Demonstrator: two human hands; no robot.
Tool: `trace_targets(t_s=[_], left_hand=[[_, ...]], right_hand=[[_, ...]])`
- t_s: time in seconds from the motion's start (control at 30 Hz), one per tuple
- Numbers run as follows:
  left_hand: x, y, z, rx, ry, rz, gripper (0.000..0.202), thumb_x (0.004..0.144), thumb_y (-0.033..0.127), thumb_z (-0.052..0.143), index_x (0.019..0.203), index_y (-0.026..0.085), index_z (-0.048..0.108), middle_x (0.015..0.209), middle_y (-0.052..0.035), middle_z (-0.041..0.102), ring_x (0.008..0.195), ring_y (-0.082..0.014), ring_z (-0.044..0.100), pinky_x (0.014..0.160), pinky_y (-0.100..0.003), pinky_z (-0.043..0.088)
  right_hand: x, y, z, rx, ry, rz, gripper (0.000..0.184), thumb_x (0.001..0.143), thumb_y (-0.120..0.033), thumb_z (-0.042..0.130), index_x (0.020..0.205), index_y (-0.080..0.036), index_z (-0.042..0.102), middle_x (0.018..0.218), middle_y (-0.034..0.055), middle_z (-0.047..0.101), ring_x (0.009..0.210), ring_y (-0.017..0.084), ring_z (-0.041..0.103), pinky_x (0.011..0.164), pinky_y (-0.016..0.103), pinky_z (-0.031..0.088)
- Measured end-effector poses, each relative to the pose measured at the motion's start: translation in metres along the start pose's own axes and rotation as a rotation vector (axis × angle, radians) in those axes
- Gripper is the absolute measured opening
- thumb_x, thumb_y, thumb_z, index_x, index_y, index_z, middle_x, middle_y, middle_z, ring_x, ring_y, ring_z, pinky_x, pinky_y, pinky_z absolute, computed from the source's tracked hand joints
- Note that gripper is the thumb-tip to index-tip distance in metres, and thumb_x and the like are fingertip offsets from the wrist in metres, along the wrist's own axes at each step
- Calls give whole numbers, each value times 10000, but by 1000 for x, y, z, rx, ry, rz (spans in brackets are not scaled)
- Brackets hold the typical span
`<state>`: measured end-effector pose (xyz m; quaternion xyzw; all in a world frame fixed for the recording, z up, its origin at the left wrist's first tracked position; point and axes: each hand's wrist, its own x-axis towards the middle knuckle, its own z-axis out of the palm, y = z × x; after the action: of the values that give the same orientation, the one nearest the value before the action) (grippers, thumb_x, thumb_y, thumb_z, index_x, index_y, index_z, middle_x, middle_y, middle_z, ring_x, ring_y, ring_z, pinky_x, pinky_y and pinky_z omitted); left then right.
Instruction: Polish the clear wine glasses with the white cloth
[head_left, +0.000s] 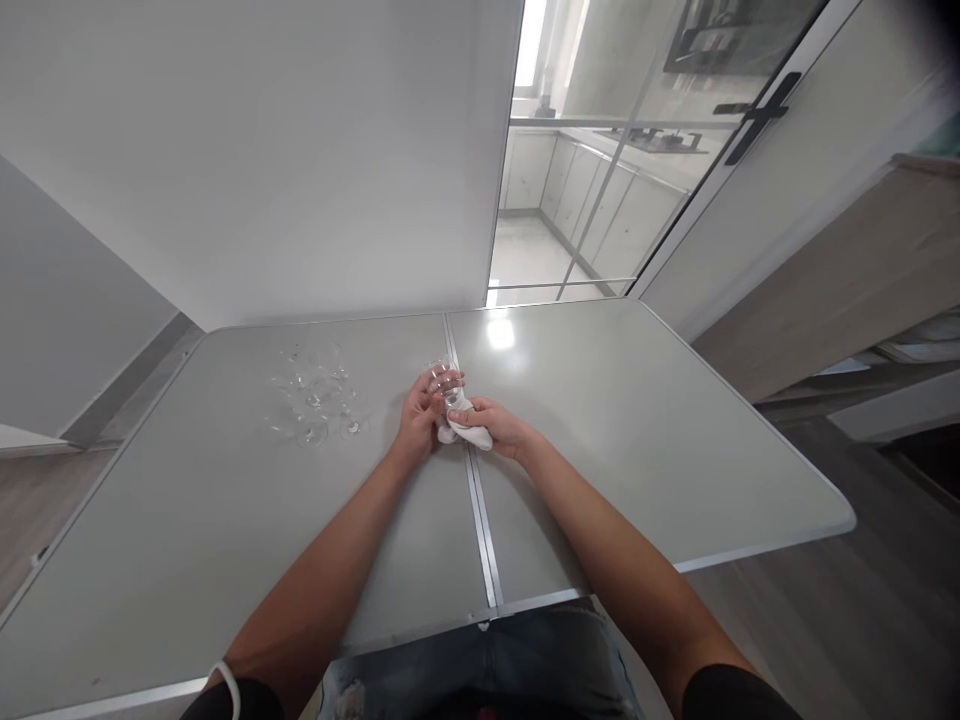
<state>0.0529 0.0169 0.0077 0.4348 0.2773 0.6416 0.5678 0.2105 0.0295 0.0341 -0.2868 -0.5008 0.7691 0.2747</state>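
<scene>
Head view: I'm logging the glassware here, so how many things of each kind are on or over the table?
Clear glass in the left hand: 1
White cloth in the right hand: 1
Clear glasses grouped on the table: about 6, outlines overlap
Total: about 8

I sat at a pale grey worktop (pixel 637 420) with a metal seam (pixel 480 520) down its middle. A plain white wall (pixel 262 150) rose behind it. To the right, a glass door (pixel 600 200) with a black handle (pixel 757 118) showed a bright kitchen with white cabinets (pixel 570 180). Wood-look floor (pixel 825 620) ran beside a wooden unit (pixel 840 270). Daylight glared off the worktop's far edge.
</scene>
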Motion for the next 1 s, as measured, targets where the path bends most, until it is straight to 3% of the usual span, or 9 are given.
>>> trace_targets(t_s=[0.1,0.23,0.33,0.43,0.57,0.67,0.77,0.93,1.0], left_hand=[[1,-3,0,39,30,60,627,759,506,794,1272,200,605,1262,-158,662,1151,-263,647,1001,-376,488],[2,-5,1,83,64,142,610,752,455,817,1270,222,595,1246,-139,663,1149,-247,646,1026,-375,470],[3,-2,1,61,72,130,607,757,426,821,1283,224,594,1260,-137,661,1159,-243,642,1039,-369,464],[2,3,-2,-17,42,14,654,722,470,835,1273,196,616,1266,-151,665,1137,-250,653,1015,-356,487],[-2,10,-7,-136,-71,-134,762,653,505,870,1293,180,615,1292,-156,657,1054,-238,681,898,-322,549],[-4,12,-7,-147,-99,-153,785,643,508,875,1305,180,608,1314,-157,646,1064,-241,675,878,-319,558],[-1,6,-3,-104,-49,-112,722,692,516,841,1286,173,616,1319,-175,641,1077,-251,674,916,-353,545],[6,-7,-3,59,58,36,640,711,400,861,1261,185,614,1233,-153,687,1067,-236,688,983,-369,508],[7,-7,-4,42,60,51,612,724,395,852,1252,183,624,1213,-143,696,1093,-240,681,1008,-373,497]], right_hand=[[0,1,-1,-370,42,-115,376,812,-505,688,801,-138,610,711,19,605,626,130,498,603,249,351],[2,4,4,-984,331,-333,203,921,-358,539,862,-167,579,791,45,630,682,160,521,656,264,348],[2,3,9,-1119,442,-348,154,928,-314,514,861,-180,551,813,68,629,707,177,534,668,275,345],[1,0,12,-795,311,-276,276,911,-428,562,779,-191,516,710,26,580,662,165,519,648,271,365],[-3,-3,12,-63,-139,-57,438,856,-609,595,798,-180,526,671,12,563,638,176,559,678,336,471],[-3,-1,10,157,-305,3,502,815,-679,605,843,-182,536,654,1,549,633,195,583,723,405,504],[-1,1,5,-108,-111,-71,479,848,-659,577,818,-182,545,677,20,571,642,186,566,685,340,460],[3,6,2,-982,492,-279,273,943,-440,528,872,-187,601,845,93,647,811,227,582,715,297,365],[5,10,5,-999,520,-298,281,959,-434,505,860,-189,602,848,92,650,807,223,579,712,295,364]])
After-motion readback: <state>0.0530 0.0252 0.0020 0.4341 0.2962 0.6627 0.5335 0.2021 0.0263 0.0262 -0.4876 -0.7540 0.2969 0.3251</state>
